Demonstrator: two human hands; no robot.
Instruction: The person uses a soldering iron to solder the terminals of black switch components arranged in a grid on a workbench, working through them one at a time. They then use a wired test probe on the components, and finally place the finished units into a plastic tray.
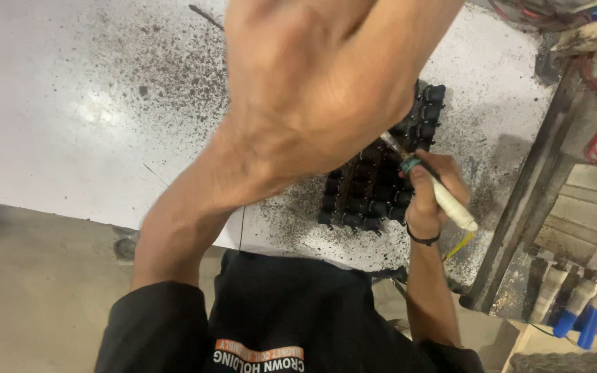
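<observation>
The white, flat worktop (70, 103) was smooth but speckled with dark gritty filings, densest near the middle; on it lay a rectangular block of small black cylindrical parts (374, 190) set in close rows, matt and sooty. The right hand (437, 190) was closed around a pen-shaped tool with a cream-coloured handle and a teal collar (443, 197), fingers wrapped tight, thumb on the collar; its thin metal tip (392, 143) pointed into the block's upper rows. The left hand (312, 76) was raised close to the camera, blurred, back of hand showing; whether it held anything could not be told. A black band (423, 239) circled the right wrist.
</observation>
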